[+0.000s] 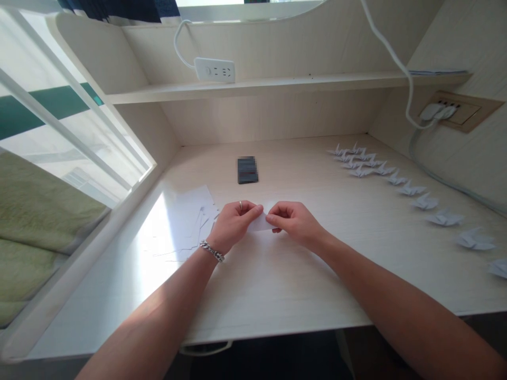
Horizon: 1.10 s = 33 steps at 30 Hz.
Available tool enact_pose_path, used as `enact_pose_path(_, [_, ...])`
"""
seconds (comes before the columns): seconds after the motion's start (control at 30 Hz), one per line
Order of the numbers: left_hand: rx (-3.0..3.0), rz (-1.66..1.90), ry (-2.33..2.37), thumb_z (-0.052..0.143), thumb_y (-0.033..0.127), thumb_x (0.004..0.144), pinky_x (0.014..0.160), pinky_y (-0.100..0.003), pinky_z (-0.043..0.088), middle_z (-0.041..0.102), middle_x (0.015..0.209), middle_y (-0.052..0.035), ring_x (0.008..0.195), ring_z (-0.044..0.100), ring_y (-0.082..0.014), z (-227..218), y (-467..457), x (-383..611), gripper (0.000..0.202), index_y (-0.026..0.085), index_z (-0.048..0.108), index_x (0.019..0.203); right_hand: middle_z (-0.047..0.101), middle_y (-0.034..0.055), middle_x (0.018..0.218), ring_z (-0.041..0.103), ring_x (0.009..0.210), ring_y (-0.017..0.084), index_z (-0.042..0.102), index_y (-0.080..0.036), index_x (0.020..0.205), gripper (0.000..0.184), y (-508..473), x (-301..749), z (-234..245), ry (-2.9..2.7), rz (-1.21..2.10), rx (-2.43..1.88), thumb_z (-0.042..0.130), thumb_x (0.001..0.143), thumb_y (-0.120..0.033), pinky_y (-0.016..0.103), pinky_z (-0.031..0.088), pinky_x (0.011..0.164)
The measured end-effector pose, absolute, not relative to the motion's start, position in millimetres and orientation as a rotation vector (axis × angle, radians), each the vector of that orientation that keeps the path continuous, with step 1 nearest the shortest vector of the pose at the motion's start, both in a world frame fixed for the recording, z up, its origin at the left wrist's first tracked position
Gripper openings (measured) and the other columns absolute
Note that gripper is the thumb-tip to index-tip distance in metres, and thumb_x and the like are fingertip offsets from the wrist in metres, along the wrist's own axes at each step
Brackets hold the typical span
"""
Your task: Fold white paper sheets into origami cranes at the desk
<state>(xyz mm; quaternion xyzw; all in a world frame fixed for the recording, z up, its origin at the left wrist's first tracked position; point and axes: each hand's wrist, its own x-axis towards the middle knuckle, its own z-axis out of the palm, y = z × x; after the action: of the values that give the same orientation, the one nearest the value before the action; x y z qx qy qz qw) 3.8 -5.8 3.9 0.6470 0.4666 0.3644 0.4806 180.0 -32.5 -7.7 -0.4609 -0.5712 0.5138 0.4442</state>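
Observation:
Between my two hands, just above the middle of the desk (273,295), is a small piece of white paper (260,224). My left hand (236,221) pinches its left side between thumb and curled fingers; a ring and a chain bracelet show on this hand and wrist. On the paper's right side, my right hand (292,220) grips it with thumb and forefinger. The fingers partly cover the paper, so its folds cannot be made out. Left of my left hand lie loose white paper sheets (186,216), partly in bright sunlight.
Folded paper cranes (424,201) stand in a line along the right side. A dark, blurred-out flat object (247,170) lies behind my hands. A power strip (215,70) hangs at the shelf (277,85). A white cable (390,47) runs to the wall socket (461,112).

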Motion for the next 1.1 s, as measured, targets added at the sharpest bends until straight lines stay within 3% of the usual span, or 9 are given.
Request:
enact_pose_path(0.13, [1.600,0.900,1.106,0.069,0.046,0.077,0.058,-0.025,0.038,0.064,0.068,-0.0012,0.062,0.051,-0.0124,4,-6,5,0.031,0.016,0.068,0.073,0.060,0.0002,0.069,0.058,0.065,0.014,0.065,-0.017,0.075,0.022,-33,180,-8,-1.385,1.302,-1.207,0.067,0.077,-0.039,0.028,0.051,0.062])
enact_pose_path(0.3, [1.617,0.868,1.101,0.069,0.046,0.076,0.059,-0.026,0.039,0.065,0.069,-0.0024,0.063,0.053,-0.0134,5,-7,6,0.030,0.016,0.069,0.073,0.059,-0.0008,0.065,0.052,0.061,0.013,0.063,-0.018,0.071,0.020,-32,180,-11,-1.480,1.098,-1.254,0.064,0.078,-0.036,0.026,0.040,0.056])
enact_pose_path(0.7, [1.734,0.888,1.144,0.067,0.041,0.077,0.058,-0.025,0.039,0.062,0.065,-0.0009,0.060,0.051,-0.0127,8,-11,9,0.026,0.016,0.066,0.069,0.059,-0.0015,0.064,0.050,0.062,0.013,0.063,-0.018,0.068,0.017,-32,179,-7,-1.548,1.043,-1.295,0.060,0.077,-0.032,0.026,0.036,0.057])
enact_pose_path(1.1, [1.349,1.119,1.231,0.075,0.039,0.067,0.055,-0.024,0.037,0.060,0.063,0.0002,0.057,0.049,-0.0101,3,10,-11,0.027,0.014,0.066,0.070,0.064,0.0019,0.061,0.058,0.061,0.014,0.062,-0.017,0.062,0.008,-32,186,-5,-1.403,1.242,-1.228,0.060,0.069,-0.020,0.028,0.045,0.062])
